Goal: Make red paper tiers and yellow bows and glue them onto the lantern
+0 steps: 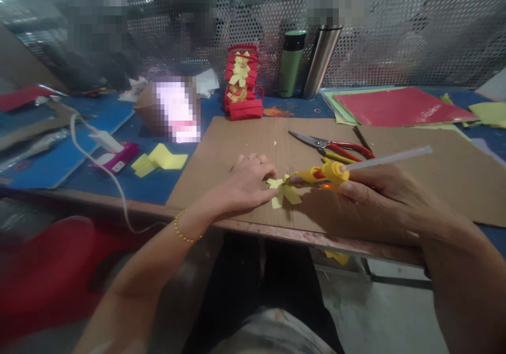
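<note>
Covering blue table [156, 184] (partly), cardboard [241, 138] under yellow paper [291, 194], perforated wall [395, 38]

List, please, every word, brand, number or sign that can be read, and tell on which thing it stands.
No text can be read.
Green bottle: faint mark low down, too small.
Purple box: pale label, too blurred.
Bright screen: pixelated, unreadable.

Dim light, soft shadows, glaring pixelated screen [176, 106], blurred edges

We see paper cutout [291, 195] on cardboard [229, 143], scissors [322, 144] behind to R, flasks [290, 67] beyond. Slips [169, 158] L of cardboard on tbl [156, 185]; prob. phone [176, 106] (blurred) behind slips.
</note>
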{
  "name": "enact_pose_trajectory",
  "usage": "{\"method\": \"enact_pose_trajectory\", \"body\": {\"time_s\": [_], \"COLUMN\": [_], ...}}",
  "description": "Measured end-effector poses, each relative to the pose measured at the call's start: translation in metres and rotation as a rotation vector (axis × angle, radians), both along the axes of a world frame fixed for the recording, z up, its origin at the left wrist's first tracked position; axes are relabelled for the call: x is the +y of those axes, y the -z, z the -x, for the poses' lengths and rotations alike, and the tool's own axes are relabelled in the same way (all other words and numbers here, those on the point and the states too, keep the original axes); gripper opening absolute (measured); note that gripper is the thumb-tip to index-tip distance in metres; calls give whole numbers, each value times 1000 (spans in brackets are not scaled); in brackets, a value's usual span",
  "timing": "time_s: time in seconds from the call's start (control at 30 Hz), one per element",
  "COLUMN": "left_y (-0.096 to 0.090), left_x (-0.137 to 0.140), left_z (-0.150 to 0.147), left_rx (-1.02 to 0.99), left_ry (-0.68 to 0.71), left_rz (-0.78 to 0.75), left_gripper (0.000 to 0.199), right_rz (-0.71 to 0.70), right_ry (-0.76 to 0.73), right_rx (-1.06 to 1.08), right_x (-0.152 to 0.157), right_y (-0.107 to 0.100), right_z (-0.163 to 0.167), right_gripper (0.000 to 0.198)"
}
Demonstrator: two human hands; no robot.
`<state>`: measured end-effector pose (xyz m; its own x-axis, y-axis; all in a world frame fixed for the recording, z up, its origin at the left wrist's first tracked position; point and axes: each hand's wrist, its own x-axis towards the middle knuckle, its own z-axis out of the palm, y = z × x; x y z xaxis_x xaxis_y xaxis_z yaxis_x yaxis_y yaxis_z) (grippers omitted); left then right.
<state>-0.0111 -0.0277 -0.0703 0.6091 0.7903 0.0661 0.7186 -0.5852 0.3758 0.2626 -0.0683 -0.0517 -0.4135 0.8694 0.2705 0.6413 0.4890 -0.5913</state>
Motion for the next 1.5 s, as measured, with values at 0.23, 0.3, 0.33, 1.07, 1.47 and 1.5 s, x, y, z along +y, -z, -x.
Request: {"method": "enact_pose_trajectory", "body": {"time_s": [0.23,0.3,0.33,1.07,1.47,1.5], "left_y": [-1,-1,-1,6,16,16], "left_x": [0,0,0,5,15,15], "left_z": [0,0,0,4,8,8], "left_rx": [-5,-1,1,-124,-274,-276], "left_ry": [3,1,0,-33,-138,-143], "left_rz": [3,6,7,-13,57,58], "left_gripper": [16,15,15,12,17,17], "right_rz": [-46,-51,-38,41,43,35], "right_ry": [2,0,-7,-28,-53,-42], "right_rx": [5,4,4,222,199,239], "right_x": [0,0,0,15,65,67], "right_y": [-2,-2,-2,11,-17,-15], "right_z": [0,2,2,-14,-3,-1], "right_gripper": [67,68,68,71,73,76]}}
